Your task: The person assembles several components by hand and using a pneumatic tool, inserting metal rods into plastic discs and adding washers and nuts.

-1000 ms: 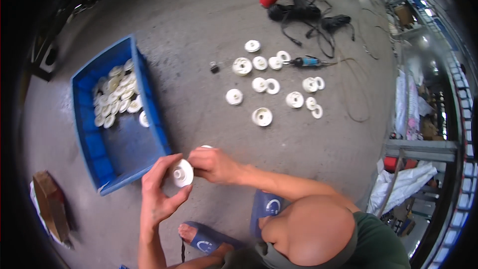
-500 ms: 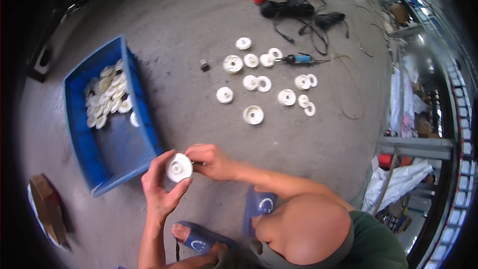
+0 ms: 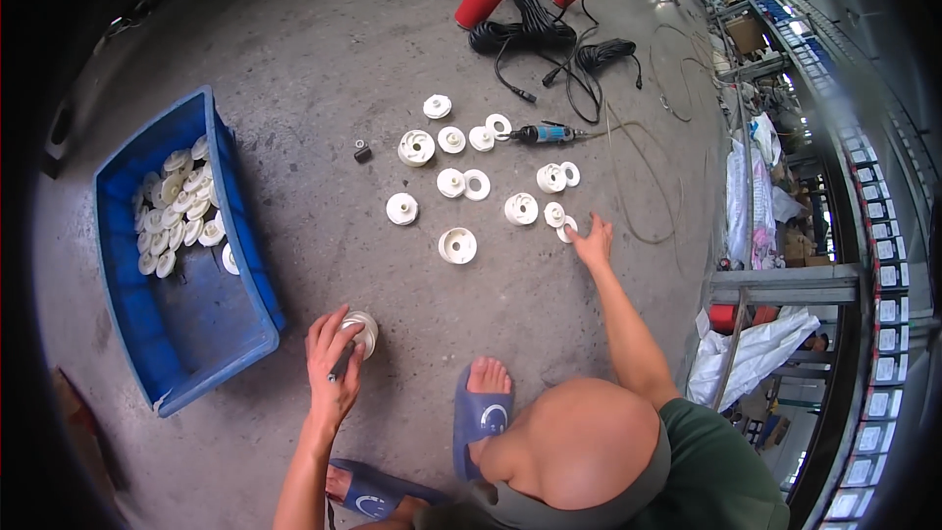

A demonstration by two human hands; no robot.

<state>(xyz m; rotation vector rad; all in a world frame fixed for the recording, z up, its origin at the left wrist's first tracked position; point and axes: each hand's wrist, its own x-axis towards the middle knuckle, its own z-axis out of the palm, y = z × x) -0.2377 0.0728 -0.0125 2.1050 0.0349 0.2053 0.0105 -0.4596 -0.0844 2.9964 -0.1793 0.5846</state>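
Note:
My left hand [image 3: 331,358] is closed low over the floor, its fingers around a white round plastic part [image 3: 367,336]. A dark slim rod [image 3: 340,363] with a shiny end lies between the same fingers and the palm; its kind is unclear. My right hand [image 3: 593,239] stretches forward, fingers apart, with one fingertip at a flat white ring [image 3: 567,229]. Against that ring sits a small white hubbed disc [image 3: 554,214]. Several similar parts lie ahead, among them a white cup-shaped housing [image 3: 457,245] and another white housing [image 3: 521,209].
A blue plastic bin [image 3: 275,319] with several white discs stands at left. Beyond the parts lie a blue-and-black air tool [image 3: 545,133] with a hose, a small dark piece [image 3: 363,152], coiled black cable [image 3: 520,34] and red-ended metal cylinders [image 3: 483,2]. Shelving [image 3: 785,285] runs along the right.
My right hand has left the white part and reached right and forward to the ring. My left hand has kept the part, turned over and lowered it. The view has shifted slightly.

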